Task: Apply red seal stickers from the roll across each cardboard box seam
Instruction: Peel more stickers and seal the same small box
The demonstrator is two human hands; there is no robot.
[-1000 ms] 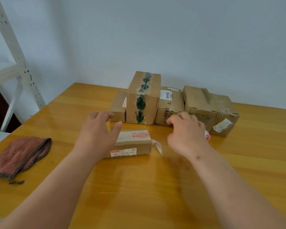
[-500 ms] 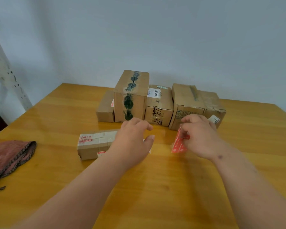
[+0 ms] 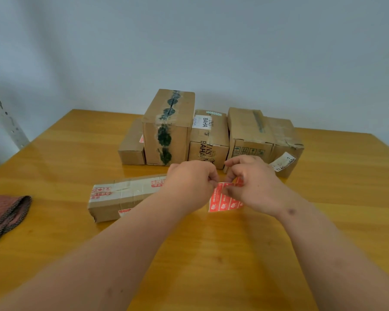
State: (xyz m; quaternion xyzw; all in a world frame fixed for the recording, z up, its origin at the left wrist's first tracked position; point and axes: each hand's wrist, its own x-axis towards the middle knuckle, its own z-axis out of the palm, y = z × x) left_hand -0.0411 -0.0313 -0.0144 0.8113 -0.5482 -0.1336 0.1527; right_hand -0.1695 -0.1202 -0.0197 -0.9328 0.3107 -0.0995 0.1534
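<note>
Sticker strip (image 3: 226,199) now between both hands

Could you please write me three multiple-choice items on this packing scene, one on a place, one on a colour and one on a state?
1. Where does the folded cloth lie?
A. at the table's left edge
B. on top of the tallest box
C. beside the right hand

2. What colour is the strip of stickers between the hands?
A. green
B. red
C. blue

3. What is the left hand doing?
A. lying flat on the table
B. gripping the long box
C. pinching the strip's edge

Answers:
1 A, the cloth sits at the far left, apart from every box.
2 B, the strip is red with pale print.
3 C, its curled fingers meet the strip's upper corner, while the right hand pinches it from the other side; the long box lies untouched behind the left wrist.
</note>
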